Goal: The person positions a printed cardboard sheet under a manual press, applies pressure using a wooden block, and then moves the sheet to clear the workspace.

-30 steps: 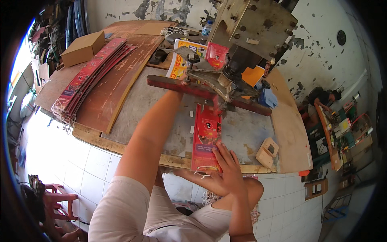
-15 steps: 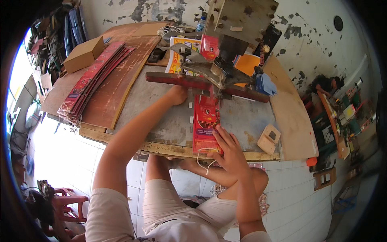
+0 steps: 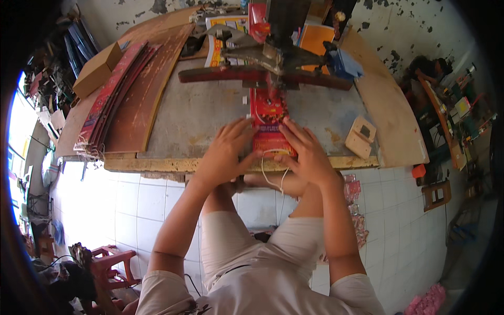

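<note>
A red printed plastic packaging strip (image 3: 269,137) lies flat on the grey table board (image 3: 194,121), its far end under the crossbar of a metal press (image 3: 273,63). White string (image 3: 268,181) hangs from its near end over the table edge. My left hand (image 3: 224,155) rests at the strip's left side, fingers stretched out and thumb near the lower corner. On the right side my right hand (image 3: 311,157) lies with fingers extended over the strip's edge. Both hands look open, guiding the strip without gripping it. What lies under the press bar is hidden.
A stack of similar red strips (image 3: 113,100) lies on the brown board at left, beside a cardboard box (image 3: 97,69). A small wooden block (image 3: 360,137) sits at right. Orange and blue items stand behind the press. A red stool (image 3: 115,265) is on the floor at left.
My left hand has come back from beside the press bar to the strip's near left side. My right hand stays at the strip's right edge. The view has shifted.
</note>
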`<move>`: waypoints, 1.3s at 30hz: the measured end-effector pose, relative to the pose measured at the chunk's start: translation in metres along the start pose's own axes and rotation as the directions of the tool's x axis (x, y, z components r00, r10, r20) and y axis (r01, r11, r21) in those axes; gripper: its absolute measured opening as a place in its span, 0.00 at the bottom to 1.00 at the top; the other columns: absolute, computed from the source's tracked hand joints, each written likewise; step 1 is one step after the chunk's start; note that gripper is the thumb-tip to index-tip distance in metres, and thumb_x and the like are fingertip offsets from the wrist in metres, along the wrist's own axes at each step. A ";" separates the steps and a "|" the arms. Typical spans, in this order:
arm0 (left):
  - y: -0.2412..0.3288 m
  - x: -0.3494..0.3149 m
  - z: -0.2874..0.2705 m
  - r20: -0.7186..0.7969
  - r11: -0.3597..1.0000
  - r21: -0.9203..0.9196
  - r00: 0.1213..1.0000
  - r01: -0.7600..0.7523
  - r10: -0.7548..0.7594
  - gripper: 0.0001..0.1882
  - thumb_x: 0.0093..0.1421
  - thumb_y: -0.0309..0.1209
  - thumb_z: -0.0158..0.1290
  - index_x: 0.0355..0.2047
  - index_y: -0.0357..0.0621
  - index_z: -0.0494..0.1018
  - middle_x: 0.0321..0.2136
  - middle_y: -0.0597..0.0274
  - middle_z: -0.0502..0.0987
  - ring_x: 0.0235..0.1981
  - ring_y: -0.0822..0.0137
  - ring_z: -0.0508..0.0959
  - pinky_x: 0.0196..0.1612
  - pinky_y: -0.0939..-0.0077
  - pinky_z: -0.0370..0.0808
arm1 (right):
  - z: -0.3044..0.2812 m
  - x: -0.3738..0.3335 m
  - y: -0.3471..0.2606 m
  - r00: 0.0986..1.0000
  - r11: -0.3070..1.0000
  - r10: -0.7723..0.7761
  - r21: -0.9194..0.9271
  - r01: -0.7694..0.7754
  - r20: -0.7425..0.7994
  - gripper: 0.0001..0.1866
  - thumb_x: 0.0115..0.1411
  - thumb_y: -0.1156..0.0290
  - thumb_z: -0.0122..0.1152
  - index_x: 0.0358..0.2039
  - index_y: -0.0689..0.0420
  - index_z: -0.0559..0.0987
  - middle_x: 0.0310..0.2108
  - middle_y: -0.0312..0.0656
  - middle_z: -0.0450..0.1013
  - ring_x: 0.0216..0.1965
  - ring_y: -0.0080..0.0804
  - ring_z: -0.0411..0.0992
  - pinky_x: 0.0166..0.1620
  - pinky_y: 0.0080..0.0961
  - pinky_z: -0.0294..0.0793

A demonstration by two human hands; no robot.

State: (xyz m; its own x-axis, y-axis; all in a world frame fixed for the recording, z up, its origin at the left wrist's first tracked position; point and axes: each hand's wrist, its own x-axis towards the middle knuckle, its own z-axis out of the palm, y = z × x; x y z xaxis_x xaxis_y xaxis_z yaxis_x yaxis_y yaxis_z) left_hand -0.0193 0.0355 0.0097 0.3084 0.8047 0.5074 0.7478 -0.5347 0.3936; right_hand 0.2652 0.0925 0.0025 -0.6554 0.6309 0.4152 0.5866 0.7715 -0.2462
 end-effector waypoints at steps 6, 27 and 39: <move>0.000 0.001 0.004 0.037 0.997 0.069 0.998 -0.046 0.043 0.26 0.69 0.41 0.65 0.63 0.40 0.82 0.69 0.55 0.79 0.73 0.46 0.72 0.76 0.47 0.66 | 0.004 -0.001 -0.001 0.999 1.000 0.027 0.003 -0.027 -0.021 0.46 0.65 0.43 0.74 0.71 0.67 0.75 0.78 0.56 0.65 0.78 0.52 0.64 0.77 0.52 0.63; 0.002 0.001 0.008 0.048 0.996 0.087 0.999 -0.017 0.013 0.27 0.70 0.41 0.64 0.65 0.40 0.81 0.69 0.59 0.80 0.72 0.49 0.74 0.74 0.50 0.68 | 0.002 0.000 -0.007 0.995 0.995 0.096 0.015 -0.096 0.004 0.48 0.66 0.39 0.72 0.73 0.65 0.73 0.78 0.54 0.64 0.79 0.50 0.62 0.79 0.52 0.60; -0.001 0.001 0.009 0.072 0.993 0.113 0.997 -0.044 0.036 0.26 0.72 0.41 0.61 0.65 0.39 0.81 0.70 0.60 0.79 0.71 0.47 0.73 0.74 0.49 0.68 | 0.004 -0.003 -0.009 0.994 0.994 0.107 -0.018 -0.106 0.019 0.48 0.67 0.39 0.70 0.73 0.65 0.73 0.79 0.54 0.64 0.78 0.52 0.63 0.79 0.54 0.61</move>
State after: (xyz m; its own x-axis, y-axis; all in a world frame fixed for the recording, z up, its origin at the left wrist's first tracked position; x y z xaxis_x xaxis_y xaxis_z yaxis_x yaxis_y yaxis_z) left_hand -0.0146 0.0388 0.0027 0.3764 0.8015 0.4647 0.7950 -0.5370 0.2822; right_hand 0.2604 0.0840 -0.0001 -0.5979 0.7109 0.3703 0.6612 0.6986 -0.2735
